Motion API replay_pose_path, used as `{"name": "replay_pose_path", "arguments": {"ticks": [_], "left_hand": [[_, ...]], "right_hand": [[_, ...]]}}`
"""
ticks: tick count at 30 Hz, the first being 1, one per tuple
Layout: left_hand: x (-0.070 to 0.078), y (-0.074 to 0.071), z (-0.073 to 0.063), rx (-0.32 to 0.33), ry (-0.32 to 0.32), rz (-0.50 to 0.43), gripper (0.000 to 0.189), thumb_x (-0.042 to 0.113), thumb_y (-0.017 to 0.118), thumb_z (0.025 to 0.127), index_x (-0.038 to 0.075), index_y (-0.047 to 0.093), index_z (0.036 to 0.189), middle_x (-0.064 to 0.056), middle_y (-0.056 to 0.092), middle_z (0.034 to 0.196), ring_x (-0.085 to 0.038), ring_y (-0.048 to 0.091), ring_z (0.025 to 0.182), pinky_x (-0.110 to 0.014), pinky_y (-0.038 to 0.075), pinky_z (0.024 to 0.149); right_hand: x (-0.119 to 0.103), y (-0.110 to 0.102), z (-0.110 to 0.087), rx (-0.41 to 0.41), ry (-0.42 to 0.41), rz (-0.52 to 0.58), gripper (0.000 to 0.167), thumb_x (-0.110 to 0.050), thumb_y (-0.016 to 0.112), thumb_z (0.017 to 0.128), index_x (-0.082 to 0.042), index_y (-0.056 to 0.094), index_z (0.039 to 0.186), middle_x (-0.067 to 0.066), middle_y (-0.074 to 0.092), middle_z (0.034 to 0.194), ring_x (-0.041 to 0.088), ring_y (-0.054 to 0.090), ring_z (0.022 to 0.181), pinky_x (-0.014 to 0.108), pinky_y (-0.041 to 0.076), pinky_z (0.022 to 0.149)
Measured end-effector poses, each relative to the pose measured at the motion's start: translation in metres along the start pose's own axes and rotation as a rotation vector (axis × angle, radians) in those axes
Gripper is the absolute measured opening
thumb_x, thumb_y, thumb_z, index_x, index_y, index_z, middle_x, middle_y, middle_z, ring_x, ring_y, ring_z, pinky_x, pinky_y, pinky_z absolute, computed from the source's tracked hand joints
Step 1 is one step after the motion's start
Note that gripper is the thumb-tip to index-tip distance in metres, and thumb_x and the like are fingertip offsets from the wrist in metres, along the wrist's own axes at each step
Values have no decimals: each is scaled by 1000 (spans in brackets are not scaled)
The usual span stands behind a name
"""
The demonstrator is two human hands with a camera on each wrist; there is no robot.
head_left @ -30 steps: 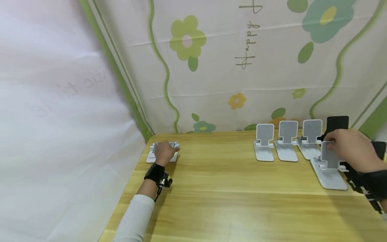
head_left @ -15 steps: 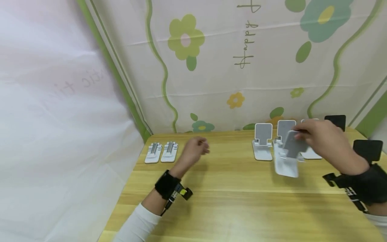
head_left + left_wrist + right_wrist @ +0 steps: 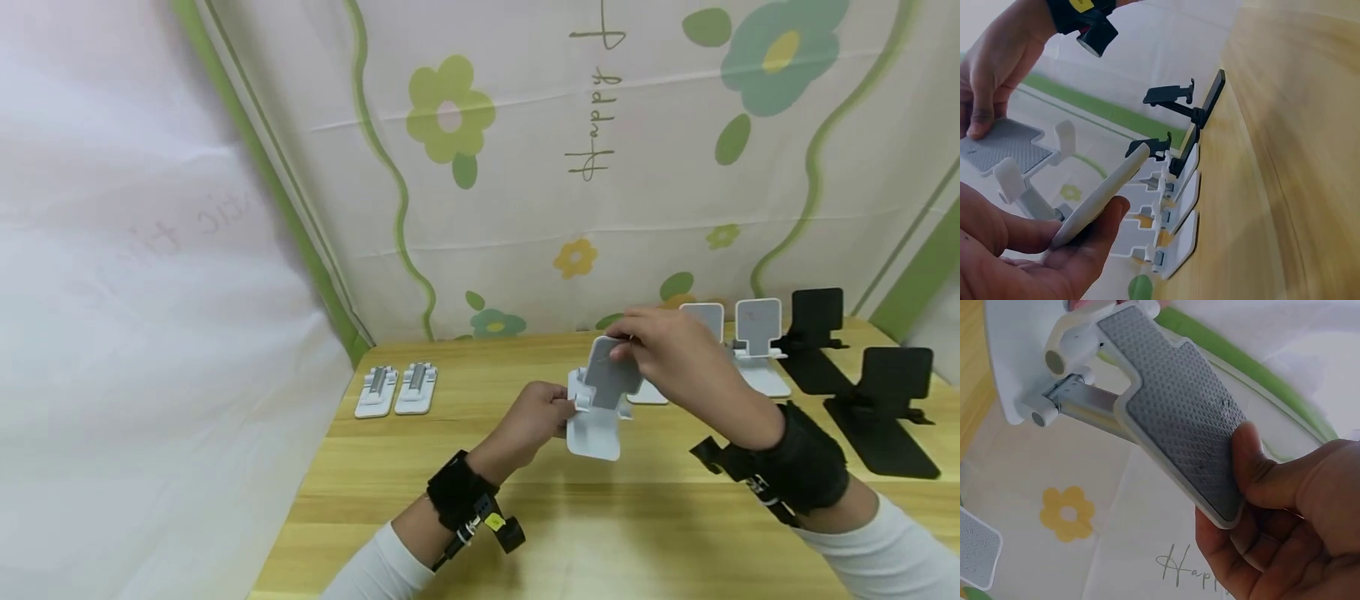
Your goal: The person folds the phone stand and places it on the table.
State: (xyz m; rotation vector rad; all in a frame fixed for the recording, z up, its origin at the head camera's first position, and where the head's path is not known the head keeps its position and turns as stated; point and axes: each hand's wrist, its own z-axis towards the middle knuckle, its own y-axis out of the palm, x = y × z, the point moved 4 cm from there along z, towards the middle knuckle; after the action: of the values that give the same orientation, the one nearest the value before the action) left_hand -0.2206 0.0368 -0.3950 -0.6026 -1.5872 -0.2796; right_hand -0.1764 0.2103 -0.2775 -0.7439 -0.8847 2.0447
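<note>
Both hands hold a white phone stand (image 3: 592, 435) raised over the middle of the wooden table, its grey-padded plate unfolded from the base. My left hand (image 3: 528, 421) grips the base by its left edge; in the left wrist view the thumb and fingers pinch the base (image 3: 1107, 190). At the plate's top edge, my right hand (image 3: 678, 358) pinches with thumb and fingers. The right wrist view has the textured pad (image 3: 1175, 415) close up, with the metal arm and hinges behind it. Part of the plate's upper corner is hidden by the right fingers.
Two folded white stands, a left one (image 3: 377, 392) and a right one (image 3: 417, 389), lie at the table's back left. Upright white stands (image 3: 759, 327) line the back right, partly behind the right hand. Two black stands, one rear (image 3: 817, 312) and one nearer (image 3: 896, 372), stand farther right.
The right hand has carried the white phone stand leftward from the right side. My left hand has left the folded stands, moved right and taken hold of the base.
</note>
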Motion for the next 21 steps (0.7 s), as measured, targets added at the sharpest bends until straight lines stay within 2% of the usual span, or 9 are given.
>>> {"name": "replay_pose_path", "arguments": {"ticks": [3,6,9,13,15,18,21], "left_hand": [[0,-6,0,25,-4,-18,30,8,51,106,-11,66,124,-19,73,116,-26,75,101,-39,63,84],[3,-11,-2,35,0,-32,31,8,51,107,-12,64,127,-20,73,116,-26,75,101,-38,63,85],[8,-16,-3,62,-6,-68,30,8,53,106,-11,64,127,-20,74,115,-26,75,100,-38,63,85],[17,-22,-6,67,-17,-145,29,8,55,105,-8,66,126,-20,74,116,-26,74,101,-38,63,86],[20,-23,-7,47,-24,-184,29,8,56,104,-8,67,126,-20,73,117,-25,74,103,-38,62,88],[23,-23,-8,15,-35,-213,29,7,58,103,-10,66,126,-21,73,118,-25,74,103,-38,62,88],[24,-22,-9,5,-41,-224,29,7,58,103,-11,66,124,-22,73,118,-25,74,102,-38,62,88]], "right_hand": [[-4,2,2,11,-4,7,14,-5,82,84,-7,78,97,2,70,89,19,69,80,34,57,63],[-4,3,4,47,3,63,14,-4,81,85,-7,76,98,3,71,91,19,69,81,34,57,65],[1,4,5,53,53,185,27,-7,80,87,-4,71,112,9,71,105,23,70,94,37,59,76],[10,11,5,-68,212,428,62,-21,79,91,-5,51,144,18,61,134,38,63,122,48,55,100],[13,18,4,-156,285,549,72,-26,77,93,-7,40,152,19,56,143,42,57,131,53,51,105],[13,28,5,-238,341,679,70,-28,75,95,-4,40,151,22,60,139,41,60,129,50,54,102],[13,36,7,-246,356,697,60,-27,73,97,0,48,144,22,67,128,35,68,115,38,59,88]]}}
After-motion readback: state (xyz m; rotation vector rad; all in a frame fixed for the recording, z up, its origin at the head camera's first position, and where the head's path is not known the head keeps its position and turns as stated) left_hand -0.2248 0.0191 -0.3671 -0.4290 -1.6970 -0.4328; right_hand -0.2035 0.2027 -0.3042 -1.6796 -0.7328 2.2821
